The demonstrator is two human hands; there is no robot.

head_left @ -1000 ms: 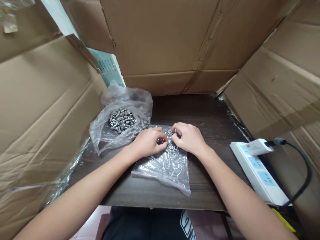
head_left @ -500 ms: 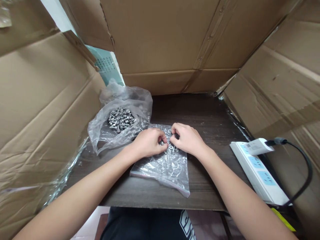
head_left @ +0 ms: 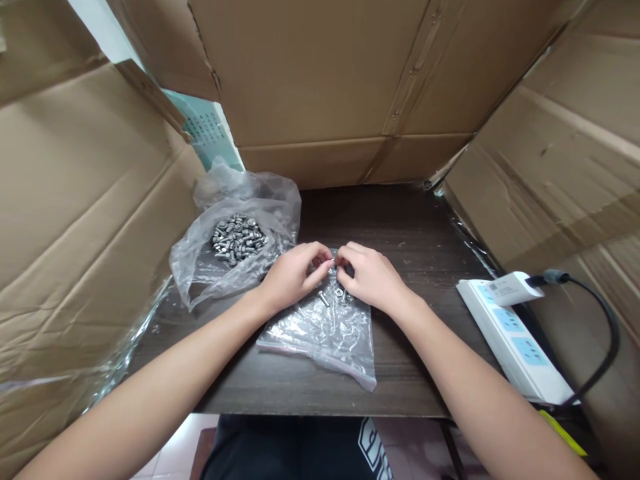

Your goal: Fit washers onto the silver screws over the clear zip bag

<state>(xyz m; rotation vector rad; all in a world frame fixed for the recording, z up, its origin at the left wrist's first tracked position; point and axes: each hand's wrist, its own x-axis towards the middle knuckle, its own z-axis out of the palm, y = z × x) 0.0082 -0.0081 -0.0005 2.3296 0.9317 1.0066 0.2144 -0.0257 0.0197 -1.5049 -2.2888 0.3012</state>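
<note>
My left hand (head_left: 296,272) and my right hand (head_left: 371,275) meet fingertip to fingertip over the far part of a clear zip bag (head_left: 315,337). Both are closed in a pinch around a small shiny metal fastener (head_left: 332,262), mostly covered by the fingers, so its exact kind is unclear. Just below the left fingers a loose bolt (head_left: 324,299) lies on the bag. Near the right thumb rest a nut (head_left: 340,293) and other small metal pieces, partly hidden by the hand.
An open clear plastic bag (head_left: 193,267) with a heap of bolts (head_left: 239,239) stands at the left on the dark table (head_left: 410,233). A white power strip (head_left: 520,353) with a plugged-in adapter and black cable lies at the right. Cardboard walls (head_left: 330,73) enclose the table.
Both hands have drawn together and slightly away from me, from apart to touching at the fingertips. The left hand has moved off the bolt on the bag, which now shows uncovered.
</note>
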